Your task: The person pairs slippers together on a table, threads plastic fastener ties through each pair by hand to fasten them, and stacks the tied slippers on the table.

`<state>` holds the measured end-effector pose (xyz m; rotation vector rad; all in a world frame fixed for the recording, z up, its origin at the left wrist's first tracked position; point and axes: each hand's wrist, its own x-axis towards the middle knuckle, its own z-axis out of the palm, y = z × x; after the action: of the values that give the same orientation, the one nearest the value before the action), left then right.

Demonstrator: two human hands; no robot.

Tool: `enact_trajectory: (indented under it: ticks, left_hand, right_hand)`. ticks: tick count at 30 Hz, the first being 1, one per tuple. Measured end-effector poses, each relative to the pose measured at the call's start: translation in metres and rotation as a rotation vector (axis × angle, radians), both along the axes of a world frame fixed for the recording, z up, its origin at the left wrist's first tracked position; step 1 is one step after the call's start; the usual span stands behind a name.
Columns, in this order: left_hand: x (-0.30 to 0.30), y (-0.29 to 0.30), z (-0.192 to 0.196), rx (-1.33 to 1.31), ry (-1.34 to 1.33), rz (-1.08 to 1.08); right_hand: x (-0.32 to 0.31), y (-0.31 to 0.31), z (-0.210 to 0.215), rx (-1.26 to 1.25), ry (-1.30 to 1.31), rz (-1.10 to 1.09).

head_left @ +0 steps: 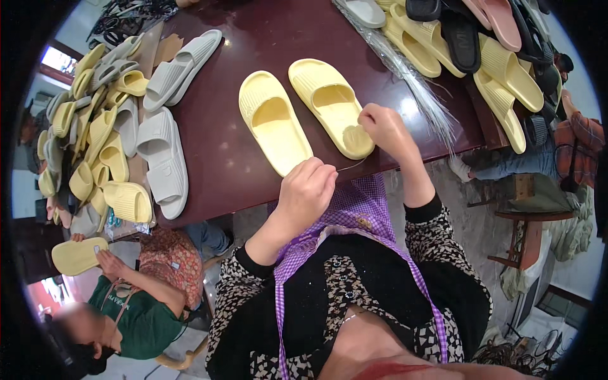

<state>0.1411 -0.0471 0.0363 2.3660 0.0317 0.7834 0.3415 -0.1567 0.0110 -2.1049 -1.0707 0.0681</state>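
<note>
Two pale yellow slide slippers lie side by side on the dark red table, toes pointing away from me. My left hand (308, 190) is closed in a pinch at the heel of the left slipper (271, 123). A thin strand (351, 167) runs from its fingers toward the heel of the right slipper (329, 104). Over that slipper's outer heel edge, my right hand (387, 130) has its fingers curled tight. What lies inside those fingers is hidden, and I cannot tell whether the strand reaches them.
Grey slippers (163, 161) and a heap of yellow and grey ones (101, 133) cover the table's left side. A bundle of thin clear strips (415, 92) lies at right, beside more slippers (506, 76). At lower left a person (142, 310) holds a yellow slipper (79, 256).
</note>
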Motion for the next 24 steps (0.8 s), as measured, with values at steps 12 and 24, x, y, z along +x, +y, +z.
enact_trajectory:
  ticks: [12, 24]
  left_hand:
    - [0.049, 0.072, -0.039, 0.020, 0.055, 0.054]
    - [0.070, 0.092, -0.051, 0.114, -0.033, 0.178]
  right_hand:
    - [0.007, 0.068, -0.011, -0.185, -0.204, 0.015]
    - [0.046, 0.074, 0.017, 0.254, -0.062, -0.046]
